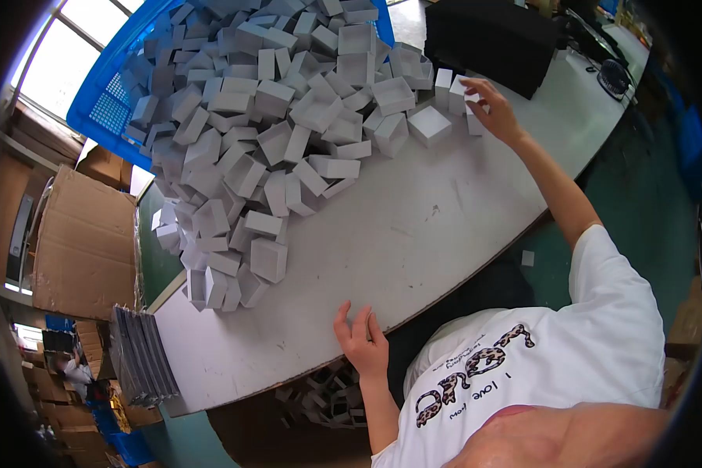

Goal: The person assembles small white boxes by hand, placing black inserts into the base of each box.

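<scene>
Head view: your half-curled right hand [495, 115] is hanging at boxes [456, 98], seemingly aligning them, hold unclear; your left hand [365, 343], half-open, empty, is hovering by the table [398, 234].

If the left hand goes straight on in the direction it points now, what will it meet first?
Across the tabletop, the left hand would probably first meet the near side of the heap of white boxes, though its height is hard to judge.
</scene>
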The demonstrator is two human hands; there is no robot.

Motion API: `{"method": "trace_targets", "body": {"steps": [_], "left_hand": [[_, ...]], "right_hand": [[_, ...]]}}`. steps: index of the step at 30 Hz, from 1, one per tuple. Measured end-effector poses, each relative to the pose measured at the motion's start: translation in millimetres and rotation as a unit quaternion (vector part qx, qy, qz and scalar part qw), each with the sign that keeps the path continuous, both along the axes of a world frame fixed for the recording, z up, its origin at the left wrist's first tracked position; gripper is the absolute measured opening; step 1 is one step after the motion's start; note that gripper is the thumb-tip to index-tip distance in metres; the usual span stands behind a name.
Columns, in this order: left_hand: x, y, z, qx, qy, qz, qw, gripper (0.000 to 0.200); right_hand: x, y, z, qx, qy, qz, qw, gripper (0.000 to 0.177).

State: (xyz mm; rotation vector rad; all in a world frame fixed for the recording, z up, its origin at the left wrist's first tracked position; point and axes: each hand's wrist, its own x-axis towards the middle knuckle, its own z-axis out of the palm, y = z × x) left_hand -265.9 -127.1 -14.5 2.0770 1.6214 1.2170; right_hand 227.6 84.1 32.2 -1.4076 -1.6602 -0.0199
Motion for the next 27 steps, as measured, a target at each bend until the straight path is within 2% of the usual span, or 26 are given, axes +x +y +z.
{"method": "trace_targets", "body": {"steps": [1,4,7,8,11,12,15,16,19,20,21,23,25,27], "left_hand": [[8.4,6.9,-7.8,0.018,0.052,0.012,0.998,0.016],[16.7,15.9,-22.3,0.071,0.179,0.043,0.980,0.015],[18.3,15.9,-18.8,0.056,0.156,0.051,0.985,0.016],[18.6,16.0,-17.4,0.050,0.163,0.052,0.984,0.017],[19.2,16.7,-16.8,0.044,0.167,0.050,0.984,0.017],[20.4,18.5,-15.2,0.045,0.167,0.049,0.984,0.017],[22.5,18.4,-12.1,0.044,0.168,0.047,0.984,0.017],[22.4,18.8,-12.6,0.045,0.168,0.047,0.984,0.017],[19.7,16.6,-13.0,0.015,0.161,0.051,0.985,0.021],[19.8,16.7,-13.4,0.002,0.156,0.052,0.986,0.023],[23.4,18.7,-10.6,-0.004,0.103,0.042,0.994,0.025],[43.1,28.8,0.5,-0.022,-0.005,0.021,1.000,0.031],[77.8,46.2,17.5,0.037,0.012,-0.088,0.995,0.040],[124.5,63.8,35.3,0.066,0.030,-0.217,0.973,0.049]], "right_hand": [[30.0,20.1,-1.0,-0.002,0.000,-0.042,0.999,0.072],[94.6,78.0,-4.6,0.012,-0.149,-0.113,0.982,0.094],[118.1,125.7,7.5,-0.169,-0.097,-0.050,0.980,0.111],[117.5,136.6,16.9,-0.227,-0.079,-0.063,0.969,0.115],[131.4,178.1,18.6,-0.371,-0.055,-0.028,0.926,0.115],[131.0,190.1,10.8,-0.381,-0.090,-0.035,0.919,0.109],[128.4,201.3,-15.8,-0.348,-0.059,-0.075,0.933,0.100],[126.4,196.9,-24.4,-0.290,-0.039,-0.076,0.953,0.092],[113.2,170.3,-38.2,-0.230,0.083,-0.001,0.970,0.090],[102.2,155.0,-39.7,-0.252,0.142,-0.017,0.957,0.089],[85.2,140.7,-35.6,-0.258,0.168,-0.023,0.951,0.089],[42.7,115.2,-39.2,-0.213,0.136,-0.051,0.966,0.091],[-9.9,92.1,-39.3,-0.184,0.119,-0.058,0.974,0.092],[-54.7,71.7,-35.1,-0.222,0.142,-0.012,0.965,0.094]]}}
